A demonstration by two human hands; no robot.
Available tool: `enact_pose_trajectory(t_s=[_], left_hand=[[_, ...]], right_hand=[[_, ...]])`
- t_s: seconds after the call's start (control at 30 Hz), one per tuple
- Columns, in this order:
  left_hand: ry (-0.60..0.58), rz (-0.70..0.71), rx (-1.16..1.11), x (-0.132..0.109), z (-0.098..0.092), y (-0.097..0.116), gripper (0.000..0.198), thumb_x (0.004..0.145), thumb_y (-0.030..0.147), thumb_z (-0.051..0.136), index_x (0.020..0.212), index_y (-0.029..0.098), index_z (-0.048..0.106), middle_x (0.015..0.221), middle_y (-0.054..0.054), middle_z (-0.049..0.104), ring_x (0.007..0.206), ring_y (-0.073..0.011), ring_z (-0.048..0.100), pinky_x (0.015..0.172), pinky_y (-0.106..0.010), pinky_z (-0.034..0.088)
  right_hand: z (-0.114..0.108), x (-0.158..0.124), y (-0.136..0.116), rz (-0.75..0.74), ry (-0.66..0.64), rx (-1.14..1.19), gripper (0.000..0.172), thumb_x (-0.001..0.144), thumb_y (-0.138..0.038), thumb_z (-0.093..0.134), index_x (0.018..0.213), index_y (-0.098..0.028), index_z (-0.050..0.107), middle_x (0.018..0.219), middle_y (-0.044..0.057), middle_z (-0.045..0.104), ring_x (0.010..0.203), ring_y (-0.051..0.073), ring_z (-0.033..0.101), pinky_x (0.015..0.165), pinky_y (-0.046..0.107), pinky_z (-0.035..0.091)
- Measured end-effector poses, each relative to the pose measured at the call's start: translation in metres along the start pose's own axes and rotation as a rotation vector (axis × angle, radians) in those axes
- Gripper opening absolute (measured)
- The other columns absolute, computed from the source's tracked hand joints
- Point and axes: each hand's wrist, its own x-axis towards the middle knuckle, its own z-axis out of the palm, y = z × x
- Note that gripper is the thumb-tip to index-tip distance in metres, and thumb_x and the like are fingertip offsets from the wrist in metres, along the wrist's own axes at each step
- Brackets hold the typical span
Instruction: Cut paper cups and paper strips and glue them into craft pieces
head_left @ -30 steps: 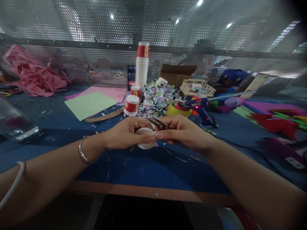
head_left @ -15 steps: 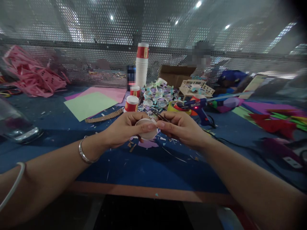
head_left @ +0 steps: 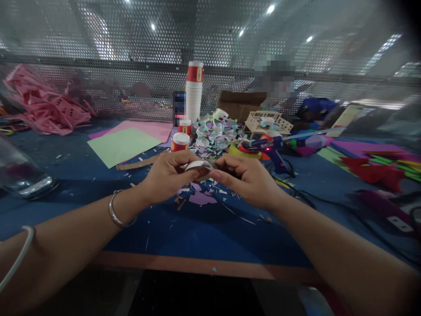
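My left hand (head_left: 173, 175) pinches a small white paper piece (head_left: 196, 165), which is tilted so that its curved edge shows. My right hand (head_left: 245, 177) is closed at the right end of that piece, its thumb and fingers pressed around something dark and thin that is mostly hidden. Both hands are close together above the blue table (head_left: 184, 237). Purple paper scraps (head_left: 202, 197) lie below them. Just beyond my left hand stands a red and white paper cup (head_left: 180, 142).
Behind are a tall cup stack (head_left: 194, 94), a pile of cut paper rings (head_left: 217, 131) and a cardboard box (head_left: 241, 105). A glue gun (head_left: 274, 151) with its cable lies right. Coloured sheets (head_left: 128, 142) and a glass (head_left: 33, 180) are left.
The white piece has turned from showing its round face to a tilted, edge-on view. My right hand's fingers have shifted slightly around it.
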Motion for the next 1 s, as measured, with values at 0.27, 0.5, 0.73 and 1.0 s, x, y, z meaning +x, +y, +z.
enact_pose_trajectory(t_s=[0.27, 0.5, 0.73, 1.0], left_hand=[[-0.024, 0.027, -0.024, -0.0012, 0.0032, 0.0043, 0.005, 0.084, 0.017, 0.069, 0.081, 0.015, 0.072, 0.076, -0.002, 0.066, 0.07, -0.0107, 0.062, 0.065, -0.022, 0.054], [-0.066, -0.042, -0.134, -0.003, 0.0049, -0.0008, 0.012, 0.084, 0.026, 0.071, 0.087, 0.014, 0.072, 0.079, -0.003, 0.068, 0.07, -0.0123, 0.064, 0.066, -0.025, 0.057], [-0.059, 0.029, -0.065, -0.0028, 0.0028, 0.0004, 0.007, 0.083, 0.022, 0.073, 0.087, 0.016, 0.074, 0.081, -0.003, 0.068, 0.073, -0.0117, 0.063, 0.067, -0.024, 0.054], [-0.061, 0.073, -0.028, -0.0028, 0.0016, 0.0016, 0.006, 0.084, 0.023, 0.073, 0.085, 0.017, 0.074, 0.081, -0.003, 0.069, 0.075, -0.0128, 0.063, 0.068, -0.026, 0.052]], right_hand=[[0.0019, -0.0031, -0.0015, -0.072, 0.036, -0.087, 0.036, 0.091, -0.053, 0.064, 0.079, -0.019, 0.06, 0.066, -0.003, 0.048, 0.058, 0.01, 0.041, 0.053, 0.025, 0.032], [0.0019, -0.0059, -0.0028, -0.115, 0.047, -0.135, 0.034, 0.093, -0.05, 0.062, 0.078, -0.02, 0.057, 0.064, -0.003, 0.048, 0.056, 0.01, 0.04, 0.051, 0.024, 0.031], [0.0001, -0.0077, -0.0073, -0.148, 0.022, -0.123, 0.031, 0.095, -0.045, 0.061, 0.078, -0.02, 0.059, 0.063, -0.003, 0.048, 0.055, 0.009, 0.041, 0.05, 0.024, 0.032], [-0.0009, -0.0069, -0.0081, -0.166, 0.021, -0.149, 0.033, 0.096, -0.046, 0.06, 0.076, -0.019, 0.057, 0.062, -0.004, 0.047, 0.054, 0.009, 0.04, 0.049, 0.025, 0.031]])
